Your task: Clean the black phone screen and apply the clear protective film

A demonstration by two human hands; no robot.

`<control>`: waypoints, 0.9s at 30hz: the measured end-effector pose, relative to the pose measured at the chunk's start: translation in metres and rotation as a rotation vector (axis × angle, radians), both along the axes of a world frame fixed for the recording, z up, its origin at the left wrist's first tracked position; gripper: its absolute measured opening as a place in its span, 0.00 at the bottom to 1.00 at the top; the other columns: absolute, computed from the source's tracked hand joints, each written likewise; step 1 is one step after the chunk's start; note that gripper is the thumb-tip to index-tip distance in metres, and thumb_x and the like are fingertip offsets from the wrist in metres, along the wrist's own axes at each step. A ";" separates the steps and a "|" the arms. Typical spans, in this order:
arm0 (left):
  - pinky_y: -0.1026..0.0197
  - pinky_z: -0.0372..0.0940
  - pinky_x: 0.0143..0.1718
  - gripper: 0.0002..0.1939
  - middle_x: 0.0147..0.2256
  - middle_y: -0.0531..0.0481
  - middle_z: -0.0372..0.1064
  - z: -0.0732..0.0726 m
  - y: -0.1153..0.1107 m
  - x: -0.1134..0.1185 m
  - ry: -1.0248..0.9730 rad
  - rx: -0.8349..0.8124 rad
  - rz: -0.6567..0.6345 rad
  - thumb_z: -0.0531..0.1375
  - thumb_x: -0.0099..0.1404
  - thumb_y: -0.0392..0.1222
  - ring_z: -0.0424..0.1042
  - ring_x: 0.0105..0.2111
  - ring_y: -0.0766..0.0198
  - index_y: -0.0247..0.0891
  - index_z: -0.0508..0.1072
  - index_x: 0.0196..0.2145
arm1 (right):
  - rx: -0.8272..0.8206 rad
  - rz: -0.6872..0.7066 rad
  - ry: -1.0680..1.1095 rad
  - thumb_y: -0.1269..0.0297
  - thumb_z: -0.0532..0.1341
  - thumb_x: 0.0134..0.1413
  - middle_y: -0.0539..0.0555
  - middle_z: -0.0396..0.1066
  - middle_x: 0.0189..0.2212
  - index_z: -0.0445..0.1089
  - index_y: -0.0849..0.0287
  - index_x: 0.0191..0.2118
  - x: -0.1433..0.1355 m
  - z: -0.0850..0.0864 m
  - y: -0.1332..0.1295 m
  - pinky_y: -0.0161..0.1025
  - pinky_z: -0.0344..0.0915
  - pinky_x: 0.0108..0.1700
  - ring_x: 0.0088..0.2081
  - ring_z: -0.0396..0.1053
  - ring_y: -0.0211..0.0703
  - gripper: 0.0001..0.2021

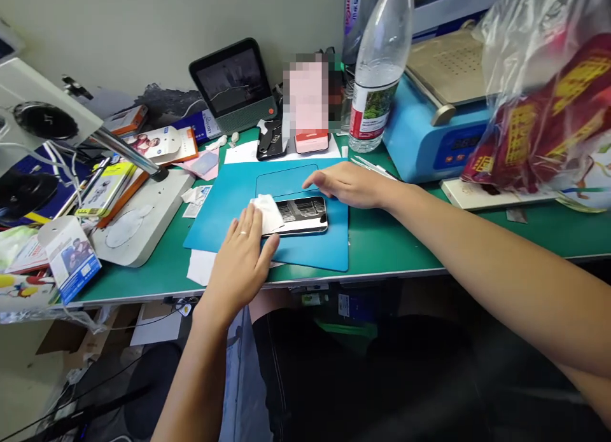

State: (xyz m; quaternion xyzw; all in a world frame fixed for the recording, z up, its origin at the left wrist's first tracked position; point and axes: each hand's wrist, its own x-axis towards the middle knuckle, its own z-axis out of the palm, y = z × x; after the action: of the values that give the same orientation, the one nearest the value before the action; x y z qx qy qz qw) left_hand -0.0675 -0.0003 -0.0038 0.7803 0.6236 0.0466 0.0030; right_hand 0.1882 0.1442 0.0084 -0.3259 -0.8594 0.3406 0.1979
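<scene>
A smartphone [308, 216] with a dark, glossy, reflecting screen lies on a blue mat [219, 200]. My left hand [243, 254] rests at the phone's left end, its fingers stretched out flat and its thumb by the near edge. Under those fingertips a folded white tissue [268, 213] covers that end of the screen. Just beyond the phone lies a clear screen protector [281, 180] with a thin dark outline. My right hand [351, 184] comes over it from the right, fingers bent and closed at its right end. Its fingertips are partly hidden.
Behind the mat stand a smart display [233, 86], a black phone case [271, 140] and a plastic bottle [379, 73]. A blue heating plate machine [429, 130] and a bag of red packets [539, 124] occupy the right. A microscope stand [143, 232] and several boxes crowd the left.
</scene>
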 end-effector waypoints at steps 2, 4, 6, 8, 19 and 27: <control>0.36 0.49 0.73 0.37 0.75 0.28 0.45 -0.002 -0.012 0.000 0.011 0.022 -0.016 0.38 0.82 0.55 0.43 0.76 0.43 0.22 0.50 0.74 | 0.000 0.020 0.012 0.24 0.36 0.62 0.56 0.73 0.32 0.79 0.59 0.45 0.000 -0.001 0.000 0.44 0.59 0.44 0.37 0.69 0.48 0.47; 0.35 0.49 0.73 0.38 0.75 0.27 0.45 -0.003 -0.020 0.014 0.010 0.034 -0.049 0.39 0.81 0.56 0.42 0.76 0.42 0.20 0.51 0.74 | -0.001 0.028 0.023 0.25 0.36 0.63 0.56 0.74 0.33 0.79 0.59 0.44 0.000 -0.001 0.000 0.44 0.59 0.44 0.38 0.69 0.48 0.47; 0.36 0.50 0.73 0.39 0.74 0.26 0.45 -0.002 -0.020 0.038 -0.004 0.032 -0.099 0.40 0.81 0.57 0.43 0.76 0.42 0.18 0.52 0.73 | -0.007 0.024 0.031 0.24 0.36 0.61 0.56 0.73 0.32 0.79 0.60 0.46 0.000 -0.002 0.000 0.43 0.59 0.44 0.37 0.69 0.48 0.48; 0.38 0.50 0.74 0.40 0.74 0.26 0.47 0.001 -0.012 0.064 -0.014 0.022 -0.137 0.42 0.81 0.58 0.44 0.76 0.42 0.18 0.53 0.73 | -0.008 0.007 0.037 0.22 0.36 0.60 0.55 0.72 0.30 0.79 0.61 0.48 0.001 -0.003 0.000 0.43 0.59 0.44 0.36 0.68 0.47 0.50; 0.41 0.50 0.74 0.31 0.73 0.40 0.55 0.013 0.022 0.077 -0.051 0.021 -0.140 0.41 0.82 0.52 0.52 0.75 0.51 0.32 0.61 0.71 | 0.035 -0.019 0.013 0.26 0.38 0.64 0.50 0.67 0.25 0.79 0.61 0.47 0.003 -0.004 0.004 0.42 0.59 0.38 0.30 0.64 0.44 0.46; 0.38 0.51 0.73 0.29 0.74 0.40 0.54 0.016 0.006 0.045 0.046 0.010 -0.109 0.41 0.82 0.50 0.51 0.75 0.49 0.36 0.60 0.72 | 0.041 -0.026 0.005 0.27 0.37 0.65 0.51 0.68 0.25 0.79 0.61 0.49 0.001 -0.003 0.002 0.42 0.58 0.39 0.31 0.66 0.44 0.46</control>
State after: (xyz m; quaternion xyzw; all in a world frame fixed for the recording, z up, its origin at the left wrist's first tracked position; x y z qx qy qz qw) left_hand -0.0224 0.0055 0.0127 0.8141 0.5798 0.0316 -0.0125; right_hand 0.1893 0.1467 0.0056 -0.3322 -0.8613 0.3213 0.2112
